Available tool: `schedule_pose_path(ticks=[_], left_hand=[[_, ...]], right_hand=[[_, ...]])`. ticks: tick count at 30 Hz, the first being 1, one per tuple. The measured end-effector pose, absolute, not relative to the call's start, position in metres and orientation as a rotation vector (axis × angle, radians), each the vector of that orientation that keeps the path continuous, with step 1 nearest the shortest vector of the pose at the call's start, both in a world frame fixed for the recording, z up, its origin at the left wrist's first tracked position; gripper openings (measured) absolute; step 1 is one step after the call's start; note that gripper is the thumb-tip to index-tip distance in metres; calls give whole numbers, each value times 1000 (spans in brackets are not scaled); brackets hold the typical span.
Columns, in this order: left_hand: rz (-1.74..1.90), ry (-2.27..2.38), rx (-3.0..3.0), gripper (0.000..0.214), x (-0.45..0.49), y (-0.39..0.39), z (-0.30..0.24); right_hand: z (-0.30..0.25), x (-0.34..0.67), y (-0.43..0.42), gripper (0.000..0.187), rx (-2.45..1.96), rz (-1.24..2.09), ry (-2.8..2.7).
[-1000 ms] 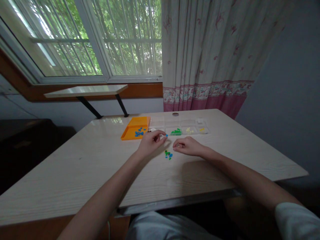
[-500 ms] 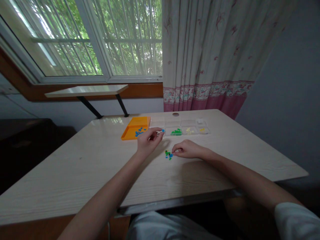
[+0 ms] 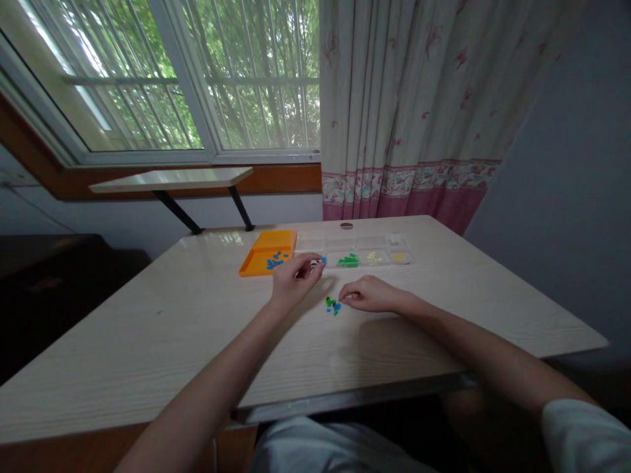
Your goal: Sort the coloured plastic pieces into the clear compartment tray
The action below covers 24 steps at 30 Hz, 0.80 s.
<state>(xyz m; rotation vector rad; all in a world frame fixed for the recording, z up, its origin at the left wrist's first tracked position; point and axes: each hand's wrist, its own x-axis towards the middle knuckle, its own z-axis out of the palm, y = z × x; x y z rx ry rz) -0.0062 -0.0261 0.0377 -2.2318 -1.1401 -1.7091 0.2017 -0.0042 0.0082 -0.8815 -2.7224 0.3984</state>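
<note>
My left hand (image 3: 294,279) is raised a little over the wooden table (image 3: 197,328) and pinches a small blue piece (image 3: 321,260) at its fingertips. My right hand (image 3: 369,293) rests on the table with fingers curled, its tips touching a small pile of blue and green pieces (image 3: 332,305). Just beyond the hands lies a clear compartment box (image 3: 359,249) with green pieces (image 3: 348,261) and pale yellow ones inside. An orange lid (image 3: 269,251) to its left carries several blue pieces.
A curtain (image 3: 419,105) hangs behind the table on the right, and a barred window (image 3: 197,72) fills the left. A narrow shelf on black brackets (image 3: 172,179) sticks out under the window. The table's front edge is near my lap.
My left hand has lifted slightly and moved back toward the clear box with the blue piece. My right hand slid left to the pile and stays there.
</note>
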Motion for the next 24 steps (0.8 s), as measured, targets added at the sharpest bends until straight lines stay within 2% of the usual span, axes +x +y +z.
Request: schedule_pose_path(ticks=[7, 12, 17, 24], left_hand=[[-1707, -1152, -2241, 13, -7, -27, 38], [-1728, -1230, -2226, 14, -8, -24, 37], [-1638, -1556, -2185, 18, -27, -4, 26], [-1229, -2139, -1866, 25, -73, 24, 14]], right_hand=[[10, 205, -2, 28, -909, 354, -2709], [11, 206, -3, 20, -938, 365, -2694], [12, 204, -6, 18, -965, 320, -2701], [15, 201, -10, 19, -974, 302, -2710]])
